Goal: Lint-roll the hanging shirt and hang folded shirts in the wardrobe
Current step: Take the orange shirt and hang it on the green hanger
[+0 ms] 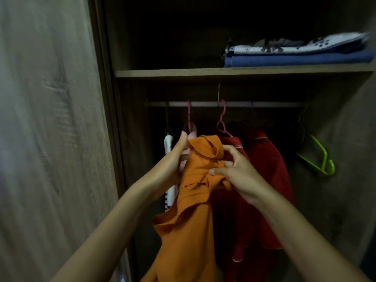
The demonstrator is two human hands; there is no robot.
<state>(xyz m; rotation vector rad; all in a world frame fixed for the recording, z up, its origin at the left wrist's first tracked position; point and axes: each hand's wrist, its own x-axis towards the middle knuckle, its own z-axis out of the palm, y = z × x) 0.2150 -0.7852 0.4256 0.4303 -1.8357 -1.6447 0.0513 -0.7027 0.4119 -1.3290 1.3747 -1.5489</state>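
The wood-grain wardrobe (61, 119) stands open, its shelf (223, 73) carrying flat folded cloth (295, 55). Beneath the rail (244, 104) hang limp red shirts (268, 169). In front of them, a soft, crumpled orange shirt (195, 200) sags from both hands: left hand (173, 159) fingers pinch its collar, right hand (238, 171) fingers clench bunched fabric. A thin pink hanger (189, 119) hooks above; an angular green hanger (317, 157) hangs at right.

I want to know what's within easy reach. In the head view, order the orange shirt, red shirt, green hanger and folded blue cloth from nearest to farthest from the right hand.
From the right hand:
1. Orange shirt, in its grip, just left.
2. Red shirt, directly behind.
3. Green hanger, on the rail's far right.
4. Folded blue cloth, on the shelf above.
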